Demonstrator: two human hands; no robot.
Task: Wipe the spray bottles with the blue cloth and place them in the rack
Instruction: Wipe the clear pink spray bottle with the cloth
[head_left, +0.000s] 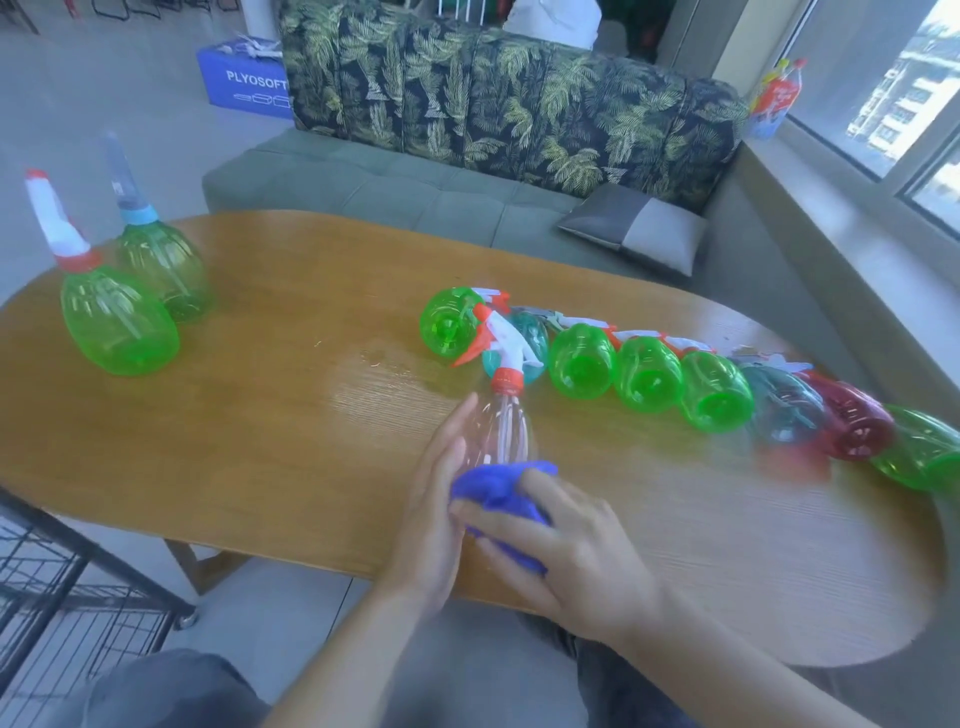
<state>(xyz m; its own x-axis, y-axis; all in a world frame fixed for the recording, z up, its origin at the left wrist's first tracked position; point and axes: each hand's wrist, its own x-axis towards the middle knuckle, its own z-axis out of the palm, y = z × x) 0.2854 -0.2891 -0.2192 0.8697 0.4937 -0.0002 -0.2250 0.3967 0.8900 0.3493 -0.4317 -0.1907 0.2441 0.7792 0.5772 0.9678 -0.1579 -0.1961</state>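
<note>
Bottles on the oval table, sofa behind

On the wooden table (260, 415), two upright spray bottles (119, 317) stand together at the far left, one just behind the other. A row of spray bottles lying on their sides (649, 382) runs from the middle out to the right edge. At the near edge, the left hand (436, 499) holds one clear spray bottle (501, 421) upright, with the right hand (571, 545) pressing a cloth (498, 493) to its lower part. A sofa (467, 182) sits behind the table, a cushion (634, 228) on its seat. A wire rack (62, 597) stands at the near left, below the table.
</note>
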